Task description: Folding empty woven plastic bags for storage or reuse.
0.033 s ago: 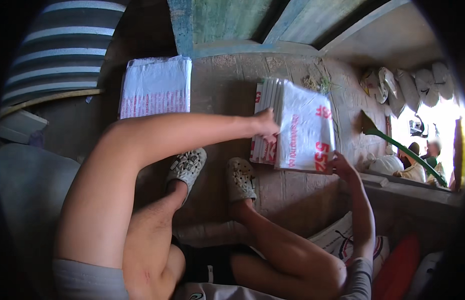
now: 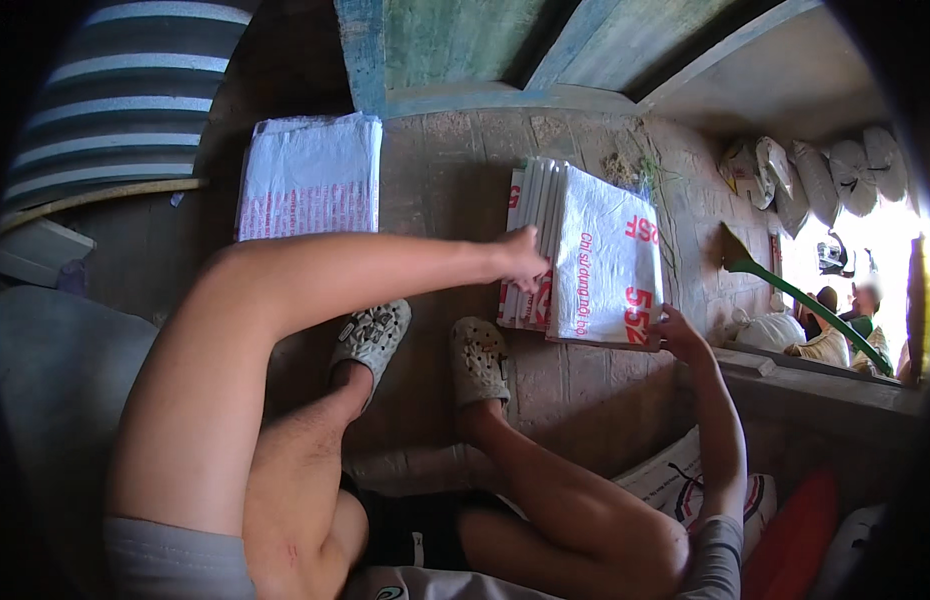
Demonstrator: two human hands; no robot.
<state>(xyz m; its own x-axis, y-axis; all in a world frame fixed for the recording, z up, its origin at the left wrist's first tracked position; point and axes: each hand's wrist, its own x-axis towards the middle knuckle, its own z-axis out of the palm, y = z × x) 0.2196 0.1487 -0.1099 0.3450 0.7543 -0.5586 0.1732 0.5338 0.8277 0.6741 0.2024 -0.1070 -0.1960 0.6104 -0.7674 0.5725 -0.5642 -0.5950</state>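
In front of me lies a fanned stack of flat, folded white plastic sacks (image 2: 605, 265) with red print. My left hand (image 2: 525, 262) reaches across to the stack's left side, fingers curled at the overlapping edges. At the near right corner, the fingers of my right hand (image 2: 677, 332) are closed around the edge of the top sack. Part of each hand's grip is hidden by the hand itself. Farther left, beyond my left forearm, rests a second stack of folded white sacks (image 2: 310, 165), its near end covered by the arm.
My feet in grey clogs (image 2: 480, 360) are just short of the stack. A corrugated metal sheet (image 2: 125, 100) is at far left. At right are a green-handled tool (image 2: 800, 300), hanging sacks (image 2: 815, 180) and a doorway with a person (image 2: 865, 305) beyond. A red object (image 2: 795, 530) lies near my right arm.
The fanned stack's top sack has shifted slightly left and its blur is gone. Both hands have moved a little with it, keeping their places at its edges.
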